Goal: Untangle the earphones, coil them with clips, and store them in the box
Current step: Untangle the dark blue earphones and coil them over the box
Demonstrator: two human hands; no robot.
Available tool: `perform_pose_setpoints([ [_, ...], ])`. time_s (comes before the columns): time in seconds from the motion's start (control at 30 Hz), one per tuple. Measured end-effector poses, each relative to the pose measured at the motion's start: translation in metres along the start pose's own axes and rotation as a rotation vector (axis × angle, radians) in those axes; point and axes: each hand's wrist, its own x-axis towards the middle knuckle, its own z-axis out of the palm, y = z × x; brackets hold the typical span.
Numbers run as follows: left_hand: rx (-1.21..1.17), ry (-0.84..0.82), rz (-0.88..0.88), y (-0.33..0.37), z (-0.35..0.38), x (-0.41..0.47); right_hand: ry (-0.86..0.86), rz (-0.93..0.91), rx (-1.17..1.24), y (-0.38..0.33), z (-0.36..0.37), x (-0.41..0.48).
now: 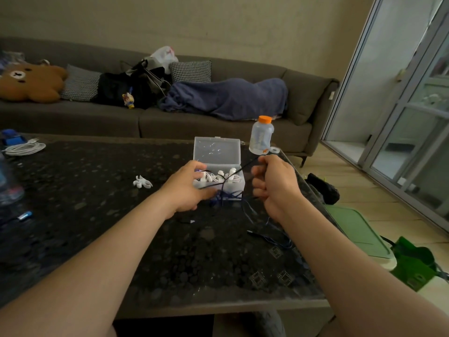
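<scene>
Dark, speckled worktop (97, 227) seen from above, with a grey sofa (218, 127) along the far wall and a sliding glass door (413, 105) at right. A clear box (217, 152) stands near the worktop's far right edge, lid upright, with coiled white earphones (213, 177) inside. The dark blue earphones (226, 195) lie tangled just in front of the box, their loose cord trailing over the worktop toward the viewer. The left hand (188, 188) curls its fingers round the tangle at the box's front wall; the right hand (274, 183) pinches one strand and holds it taut above the box. A white clip (142, 182) lies left of the box, an orange-capped bottle (262, 136) behind it, and a coiled white cable (24, 148) at far left. A bear cushion (29, 81) and blue blanket (228, 97) rest on the sofa.
</scene>
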Motion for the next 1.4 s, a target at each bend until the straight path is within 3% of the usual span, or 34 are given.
perform_pose_setpoints([
  [0.07,-0.037,0.012,-0.035,0.000,0.001,0.002,0.081,-0.054,-0.053,0.000,-0.004,0.001],
  [0.23,-0.405,0.021,-0.238,0.003,-0.003,0.004,0.233,-0.075,-0.289,0.008,-0.015,0.014],
  [0.4,-0.733,0.137,-0.338,0.006,-0.010,0.007,0.097,-0.069,-1.044,0.020,-0.028,0.027],
  [0.53,-1.066,0.081,-0.322,0.010,-0.012,0.006,-0.047,0.171,-1.580,0.030,-0.034,0.029],
  [0.63,-1.029,0.053,-0.263,0.012,-0.012,0.002,-0.067,0.234,-1.645,0.028,-0.036,0.025],
  [0.83,-0.624,0.139,-0.210,0.017,-0.005,-0.002,-0.050,0.253,-1.903,0.026,-0.043,0.019],
  [0.9,-0.520,0.161,-0.262,0.015,-0.002,0.001,-0.029,0.201,-1.816,0.028,-0.047,0.022],
  [1.0,-0.270,0.149,-0.383,0.010,0.003,0.000,-0.054,0.181,-1.246,0.030,-0.049,0.033],
  [1.07,-0.185,0.153,-0.424,0.007,0.003,-0.002,0.001,0.181,-1.035,0.024,-0.046,0.036],
  [1.2,-0.033,0.108,-0.478,-0.004,0.000,-0.001,0.125,0.049,-1.029,0.018,-0.040,0.028],
  [1.33,0.521,0.009,-0.510,-0.014,0.001,0.007,0.121,0.112,-0.799,0.015,-0.034,0.026],
  [1.4,0.682,-0.049,-0.459,-0.011,0.003,0.003,0.123,0.129,-0.709,0.013,-0.031,0.026],
])
